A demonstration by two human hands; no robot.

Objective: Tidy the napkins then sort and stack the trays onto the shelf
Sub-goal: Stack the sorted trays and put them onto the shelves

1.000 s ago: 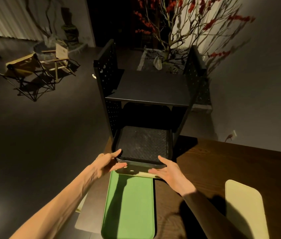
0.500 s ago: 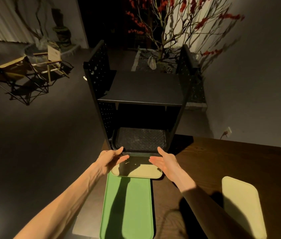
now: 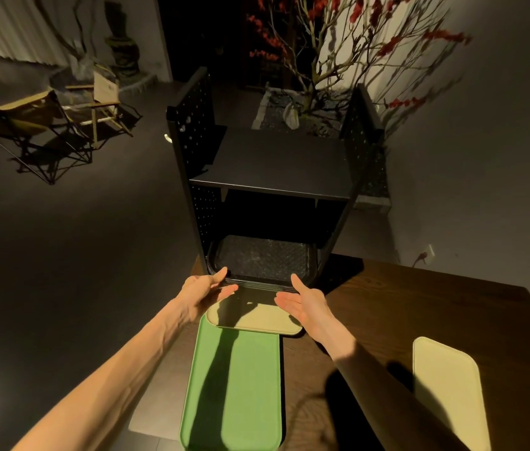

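Two hands frame the front rim of the black trays [image 3: 262, 263], a stack seated on the lower shelf [image 3: 268, 164] at the table's [image 3: 420, 307] far edge. Left hand [image 3: 206, 289] has straight fingers laid against the stack's left front corner; right hand [image 3: 302, 302] is spread, palm inward, just beside the right front corner, seemingly squaring the stack into the frame. Nearer, a cream tray [image 3: 257, 320] overlaps the far end of a green tray [image 3: 234, 385] along the table's left side, likely waiting their turn. Another cream tray [image 3: 446, 385] lies well apart near the right edge.
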